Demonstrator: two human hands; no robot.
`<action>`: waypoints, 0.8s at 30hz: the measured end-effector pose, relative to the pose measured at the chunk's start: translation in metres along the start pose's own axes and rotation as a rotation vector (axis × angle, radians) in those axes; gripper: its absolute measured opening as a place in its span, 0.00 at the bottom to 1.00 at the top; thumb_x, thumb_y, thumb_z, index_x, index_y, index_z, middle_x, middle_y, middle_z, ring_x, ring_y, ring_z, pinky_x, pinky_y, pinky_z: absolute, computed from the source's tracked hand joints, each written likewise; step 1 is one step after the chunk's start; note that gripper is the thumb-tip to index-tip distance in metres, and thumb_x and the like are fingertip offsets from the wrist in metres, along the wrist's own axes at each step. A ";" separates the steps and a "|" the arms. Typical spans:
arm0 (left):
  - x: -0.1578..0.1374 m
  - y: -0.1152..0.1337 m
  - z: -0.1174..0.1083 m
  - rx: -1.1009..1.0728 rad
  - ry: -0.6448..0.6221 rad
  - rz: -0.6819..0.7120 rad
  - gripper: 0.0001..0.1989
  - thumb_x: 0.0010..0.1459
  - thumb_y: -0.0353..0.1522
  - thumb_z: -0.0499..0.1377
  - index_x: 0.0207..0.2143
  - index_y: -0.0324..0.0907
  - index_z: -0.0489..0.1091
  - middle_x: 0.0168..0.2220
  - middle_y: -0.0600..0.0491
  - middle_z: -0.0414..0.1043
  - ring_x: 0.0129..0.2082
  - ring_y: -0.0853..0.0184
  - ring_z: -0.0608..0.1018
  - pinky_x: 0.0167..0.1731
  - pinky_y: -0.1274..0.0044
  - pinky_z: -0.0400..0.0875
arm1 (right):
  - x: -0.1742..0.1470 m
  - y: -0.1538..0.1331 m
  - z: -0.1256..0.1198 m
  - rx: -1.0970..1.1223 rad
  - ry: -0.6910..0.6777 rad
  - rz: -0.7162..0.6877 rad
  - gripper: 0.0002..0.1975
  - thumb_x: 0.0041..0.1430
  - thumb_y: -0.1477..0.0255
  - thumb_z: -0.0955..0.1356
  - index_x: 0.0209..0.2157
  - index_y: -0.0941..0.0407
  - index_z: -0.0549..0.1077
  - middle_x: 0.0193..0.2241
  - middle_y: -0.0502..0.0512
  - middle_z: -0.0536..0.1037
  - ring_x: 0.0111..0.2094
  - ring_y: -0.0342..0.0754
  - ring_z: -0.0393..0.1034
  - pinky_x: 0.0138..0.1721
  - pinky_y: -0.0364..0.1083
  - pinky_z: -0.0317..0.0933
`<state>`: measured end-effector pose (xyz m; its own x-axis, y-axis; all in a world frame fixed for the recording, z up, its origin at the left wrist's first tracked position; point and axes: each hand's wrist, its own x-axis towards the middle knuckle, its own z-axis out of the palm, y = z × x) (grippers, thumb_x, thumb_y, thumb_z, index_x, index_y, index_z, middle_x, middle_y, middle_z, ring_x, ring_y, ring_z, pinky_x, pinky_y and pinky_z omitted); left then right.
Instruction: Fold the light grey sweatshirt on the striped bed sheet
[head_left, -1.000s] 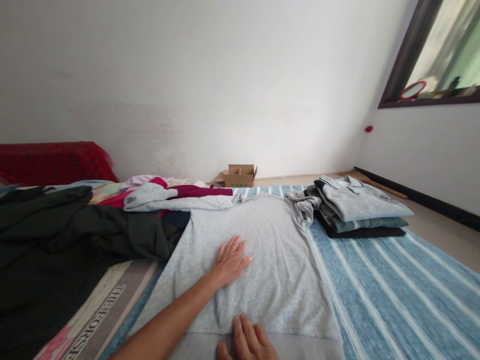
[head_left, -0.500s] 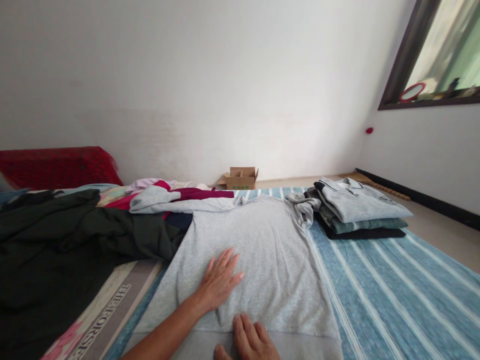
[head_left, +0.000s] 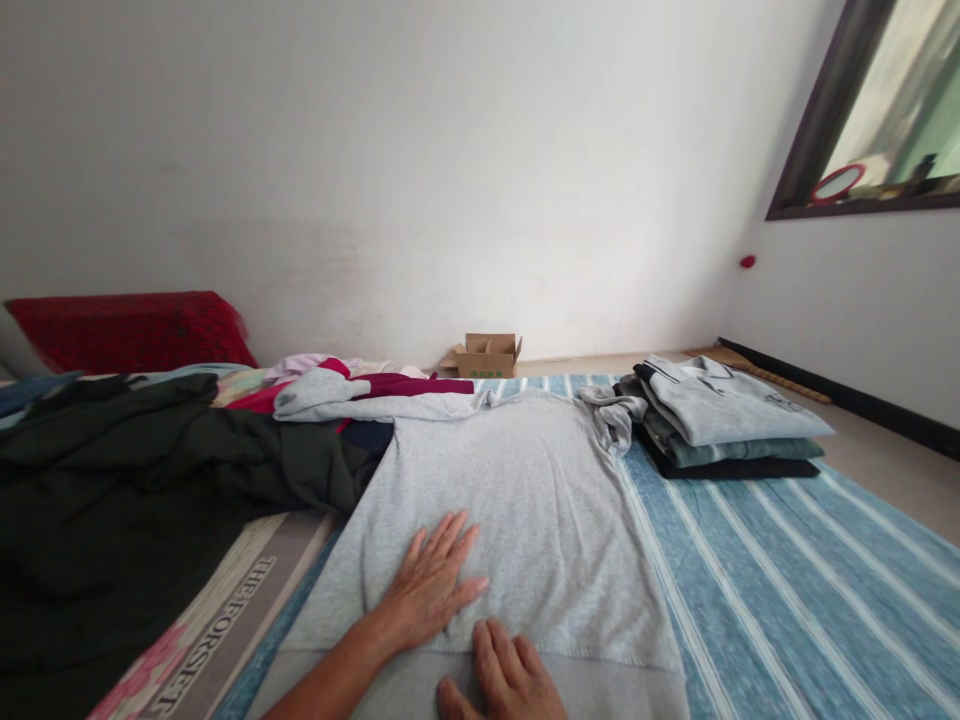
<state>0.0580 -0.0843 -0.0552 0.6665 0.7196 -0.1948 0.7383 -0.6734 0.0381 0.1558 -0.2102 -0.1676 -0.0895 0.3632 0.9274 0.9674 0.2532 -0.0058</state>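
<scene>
A grey shirt (head_left: 525, 480) is lying spread on the striped sheet (head_left: 795, 600), directly in front of the person, its hem towards the body and its shoulders towards the wall (head_left: 600, 200); this layout is probably giving both hands easy reach across the lower half. The left sleeve (head_left: 337, 402) is stretching out over the dark garment (head_left: 165, 470), while the right sleeve (head_left: 619, 425) is lying bunched just beside a stack of folded clothes (head_left: 731, 410). That stack is sitting to the right, apparently so as to be kept separate from the loose garments on the left. The left hand (head_left: 435, 585) is resting open, palm down, fingers parted and thumb out, on the shirt's middle, grasping nothing; it is seemingly pressing the cloth smooth. The right hand (head_left: 514, 675) is resting near the hem seam, fingers close together and slightly bent, thumb apart. It is touching the shirt without any visible grip, presumably steadying it, though its palm is not showing and the frame's lower edge is cutting off its wrist.
</scene>
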 end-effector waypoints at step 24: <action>-0.007 -0.017 0.000 -0.064 0.019 0.062 0.33 0.61 0.46 0.46 0.65 0.44 0.49 0.67 0.49 0.40 0.66 0.59 0.45 0.62 0.61 0.42 | -0.001 0.006 -0.011 0.061 -0.303 -0.043 0.26 0.51 0.50 0.67 0.45 0.53 0.67 0.43 0.63 0.76 0.44 0.59 0.71 0.40 0.52 0.65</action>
<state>0.0410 -0.0776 -0.0547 0.7123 0.6806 -0.1716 0.7005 -0.7049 0.1117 0.1640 -0.2184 -0.1645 -0.2055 0.5996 0.7735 0.9459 0.3244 -0.0002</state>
